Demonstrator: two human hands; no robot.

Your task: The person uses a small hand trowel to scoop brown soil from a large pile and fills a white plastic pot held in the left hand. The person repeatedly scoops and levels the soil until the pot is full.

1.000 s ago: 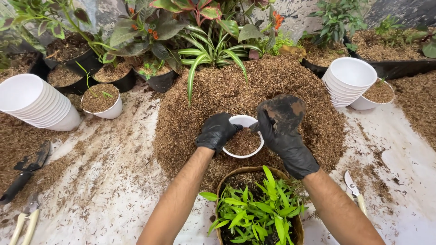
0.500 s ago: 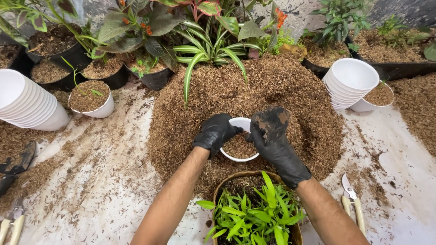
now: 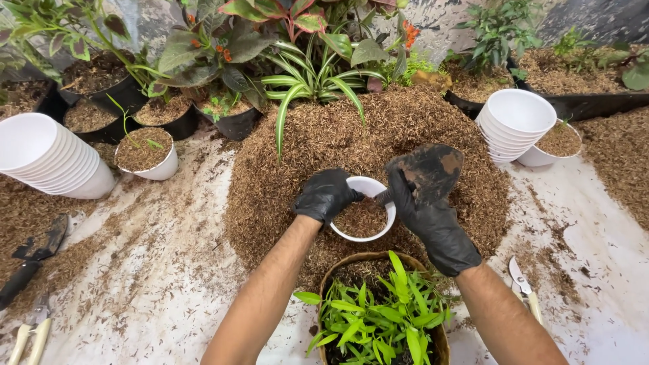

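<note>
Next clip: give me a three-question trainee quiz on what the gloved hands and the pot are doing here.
1. True or false: the left hand grips the rim of the small white pot.
2. What does the right hand hold? A) pruning shears B) a dark trowel C) a stack of pots
3. What lies inside the small white pot?

Key: 1. True. 2. B; the shears lie on the table by the right forearm. 3. Brown fibrous potting mix, like the mound beneath it.
</note>
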